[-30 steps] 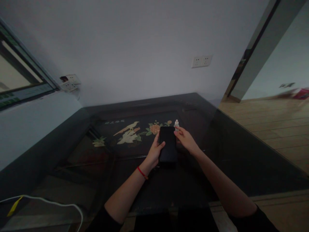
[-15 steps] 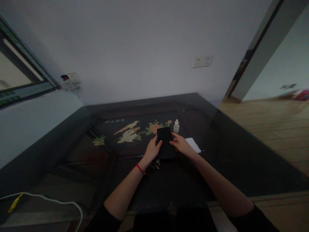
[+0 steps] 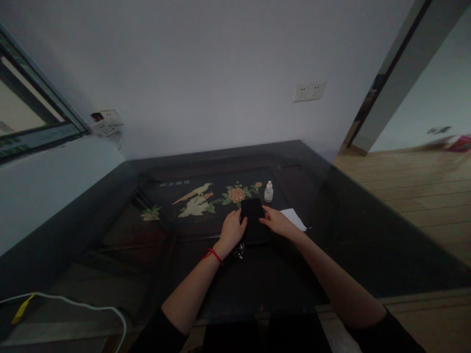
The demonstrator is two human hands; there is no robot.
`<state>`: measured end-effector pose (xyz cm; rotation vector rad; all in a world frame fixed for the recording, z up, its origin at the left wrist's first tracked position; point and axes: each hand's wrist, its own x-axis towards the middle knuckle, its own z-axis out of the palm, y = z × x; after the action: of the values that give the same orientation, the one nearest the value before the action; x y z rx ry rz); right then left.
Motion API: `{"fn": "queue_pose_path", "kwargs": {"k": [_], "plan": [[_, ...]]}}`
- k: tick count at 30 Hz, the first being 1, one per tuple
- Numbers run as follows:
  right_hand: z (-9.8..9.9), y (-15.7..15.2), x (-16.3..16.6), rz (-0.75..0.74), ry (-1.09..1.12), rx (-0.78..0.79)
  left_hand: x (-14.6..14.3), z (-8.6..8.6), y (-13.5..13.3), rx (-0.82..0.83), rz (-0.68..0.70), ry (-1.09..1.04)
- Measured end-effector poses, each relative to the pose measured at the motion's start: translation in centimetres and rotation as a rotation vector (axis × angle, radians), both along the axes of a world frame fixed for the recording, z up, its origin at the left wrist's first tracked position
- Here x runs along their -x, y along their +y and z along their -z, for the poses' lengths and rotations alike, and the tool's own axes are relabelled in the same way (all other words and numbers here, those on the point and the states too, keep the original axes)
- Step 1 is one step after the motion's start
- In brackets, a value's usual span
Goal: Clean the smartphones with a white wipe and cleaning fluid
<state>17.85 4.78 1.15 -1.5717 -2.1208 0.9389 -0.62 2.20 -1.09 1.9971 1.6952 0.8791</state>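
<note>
A flat black rectangular thing (image 3: 253, 219), phone-like in shape, is held between my two hands just above or on the dark table (image 3: 294, 274); which of the two I cannot tell. Along its left edge my left hand (image 3: 231, 229) is closed, with a red string bracelet on the wrist. Fingers and thumb of my right hand (image 3: 274, 219) pinch its right edge. A small shiny charm or trinket (image 3: 239, 250) shows below the left hand. Beyond the right hand stands a small white dropper bottle (image 3: 268, 191), upright. White paper (image 3: 293, 219) lies partly behind the right wrist.
Bird and flower pictures (image 3: 195, 202) decorate the glossy tabletop. The wall (image 3: 213, 83) borders its far edge, with a double socket (image 3: 309, 91) at right. A white cable (image 3: 73, 302) with a yellow tag hangs at lower left. Wooden floor (image 3: 401, 186) lies to the right.
The black thing has tipped flatter and its far edge sits slightly lower, nearer me. Both hands have shifted a little with it and still hold its sides.
</note>
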Motion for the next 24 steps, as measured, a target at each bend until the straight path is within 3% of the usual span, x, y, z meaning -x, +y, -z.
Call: {"fn": "queue_pose_path", "kwargs": {"k": [7, 12, 15, 19, 24], "plan": [[0.2, 0.2, 0.2, 0.018, -0.081, -0.046, -0.2, -0.1, 0.1, 0.016, -0.003, 0.037], [-1.9, 0.2, -2.1, 0.109, -0.154, -0.135, 0.3, -1.0, 0.0, 0.03, -0.041, 0.115], [-2.4, -1.0, -4.0, 0.21, -0.339, -0.272, 0.6, -2.0, -0.4, 0.0, -0.085, 0.23], [-0.1, -4.0, -5.2, 0.121, -0.511, -0.315, 0.5, -2.7, -0.8, -0.045, -0.085, 0.266], [2.4, -5.8, -3.6, 0.038, -0.558, -0.324, 0.3, -2.8, -0.8, -0.043, -0.06, 0.258]]}}
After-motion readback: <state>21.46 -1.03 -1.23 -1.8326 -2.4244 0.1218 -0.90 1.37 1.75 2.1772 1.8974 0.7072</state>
